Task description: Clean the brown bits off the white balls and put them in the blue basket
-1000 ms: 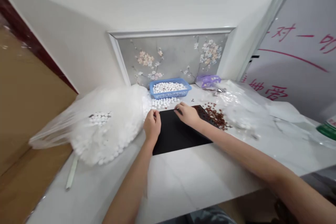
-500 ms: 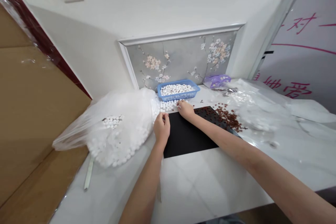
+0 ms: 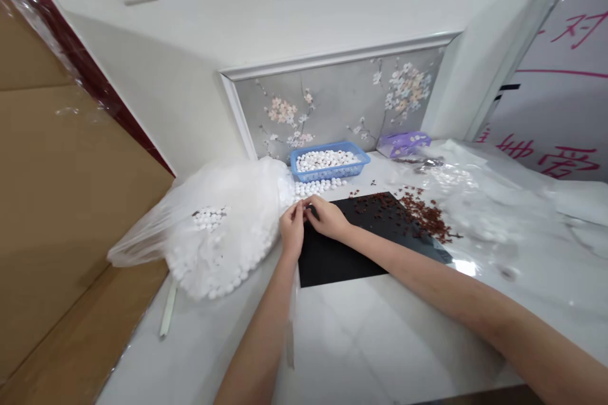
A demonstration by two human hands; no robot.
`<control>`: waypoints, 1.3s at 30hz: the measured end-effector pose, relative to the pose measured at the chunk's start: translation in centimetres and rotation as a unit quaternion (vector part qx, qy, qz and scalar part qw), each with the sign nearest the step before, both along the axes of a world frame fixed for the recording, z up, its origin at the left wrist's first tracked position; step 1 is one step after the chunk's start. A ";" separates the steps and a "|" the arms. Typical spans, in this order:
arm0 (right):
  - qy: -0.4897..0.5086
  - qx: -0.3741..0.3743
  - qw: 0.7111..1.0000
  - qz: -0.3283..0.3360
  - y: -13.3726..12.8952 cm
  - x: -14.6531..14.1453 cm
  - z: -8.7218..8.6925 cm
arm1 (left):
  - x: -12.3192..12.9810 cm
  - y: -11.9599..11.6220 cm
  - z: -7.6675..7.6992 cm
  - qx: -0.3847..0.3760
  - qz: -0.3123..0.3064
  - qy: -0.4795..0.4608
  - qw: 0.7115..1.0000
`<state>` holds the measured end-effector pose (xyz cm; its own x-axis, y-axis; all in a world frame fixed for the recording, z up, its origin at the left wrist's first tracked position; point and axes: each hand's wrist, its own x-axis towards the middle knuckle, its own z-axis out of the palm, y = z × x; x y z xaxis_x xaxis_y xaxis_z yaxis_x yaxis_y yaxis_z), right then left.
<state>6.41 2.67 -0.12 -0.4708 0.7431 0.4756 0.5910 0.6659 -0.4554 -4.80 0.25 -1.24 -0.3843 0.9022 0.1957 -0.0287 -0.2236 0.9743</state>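
White balls [image 3: 319, 187] lie just beyond my two hands, before the blue basket [image 3: 333, 173]. I watch the left hand [image 3: 293, 229] and right hand [image 3: 329, 219] bunched fingertip to fingertip over the black mat [image 3: 342, 261], fingers curled nearly closed; I can't tell what they hold. Brown pieces [image 3: 431, 218] lie beyond and right.

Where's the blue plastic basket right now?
Head view: the blue plastic basket stands just right of centre at the back of the white table, in front of the grey floral panel, behind small white balls.
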 end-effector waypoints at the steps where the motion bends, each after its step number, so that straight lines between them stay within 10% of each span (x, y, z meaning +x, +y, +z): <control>1: 0.015 -0.010 0.999 -0.037 0.4 0.1 -0.1 | 0.0 -0.1 0.0 -0.004 0.008 -0.009 1.000; 6: -0.006 -0.080 0.969 -0.236 3.0 0.4 -0.6 | 0.2 -0.2 0.1 -0.021 0.062 -0.050 0.997; 19: -0.032 -0.101 0.960 -0.259 5.0 -0.3 -1.2 | 0.2 -0.3 0.4 -0.035 0.053 -0.051 0.997; 39: 0.329 -0.015 0.944 -0.037 1.7 -2.1 -1.1 | -0.4 -0.1 1.1 -0.066 -0.031 -0.139 0.988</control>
<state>4.34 4.34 -1.26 -0.0271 0.7807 0.6243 0.2186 0.6140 -0.7584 -5.17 0.14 -0.13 -0.3504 0.9361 -0.0307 -0.3079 -0.0842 0.9477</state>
